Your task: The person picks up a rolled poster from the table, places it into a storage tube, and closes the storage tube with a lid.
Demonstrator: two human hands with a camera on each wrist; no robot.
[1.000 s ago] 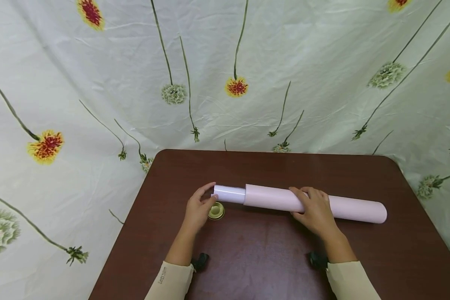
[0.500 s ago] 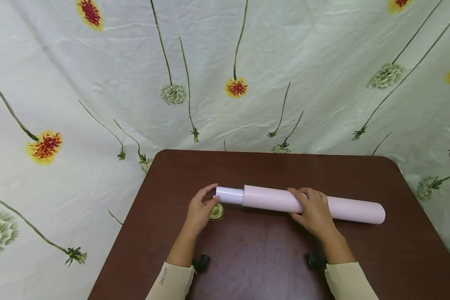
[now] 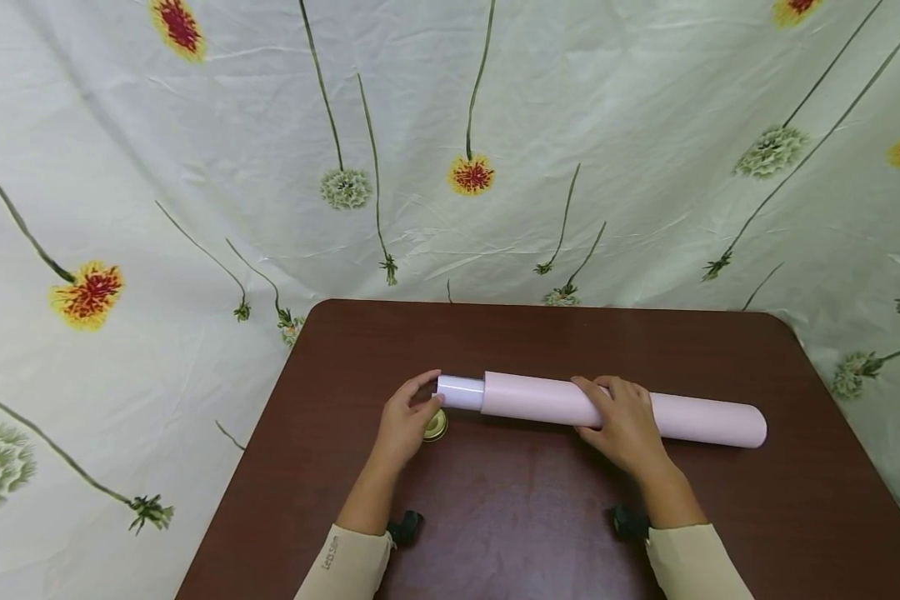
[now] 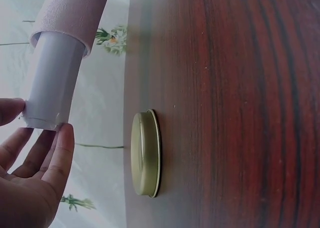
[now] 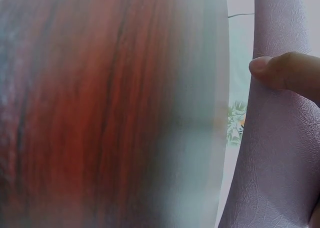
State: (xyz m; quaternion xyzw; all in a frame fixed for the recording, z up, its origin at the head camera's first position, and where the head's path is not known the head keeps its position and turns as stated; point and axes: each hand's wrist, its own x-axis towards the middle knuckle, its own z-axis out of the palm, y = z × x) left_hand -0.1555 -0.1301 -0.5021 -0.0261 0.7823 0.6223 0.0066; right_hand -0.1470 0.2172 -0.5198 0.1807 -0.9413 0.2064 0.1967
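A long pale pink tube [image 3: 532,398] lies across the upper middle of the head view, its left end open. Out of that end sticks a rolled white glossy sheet [image 3: 461,392]. My left hand [image 3: 403,423] holds the roll by its outer end, thumb on one side and fingertips at the edge, as the left wrist view shows on the roll [image 4: 52,87]. My right hand [image 3: 626,425] grips the tube around its middle; in the right wrist view its thumb lies across the textured pink tube [image 5: 275,153]. The far end of the roll is hidden inside the tube.
A round gold metal lid [image 3: 437,426] lies on the dark brown wooden table [image 3: 510,517], just beside my left hand; the left wrist view shows the lid [image 4: 145,155] side-on. A white flower-printed cloth [image 3: 420,225] hangs behind the table's far edge.
My left hand has moved a little right, pushing the white roll further into the tube, so less of it shows. The tube and right hand have shifted slightly left.
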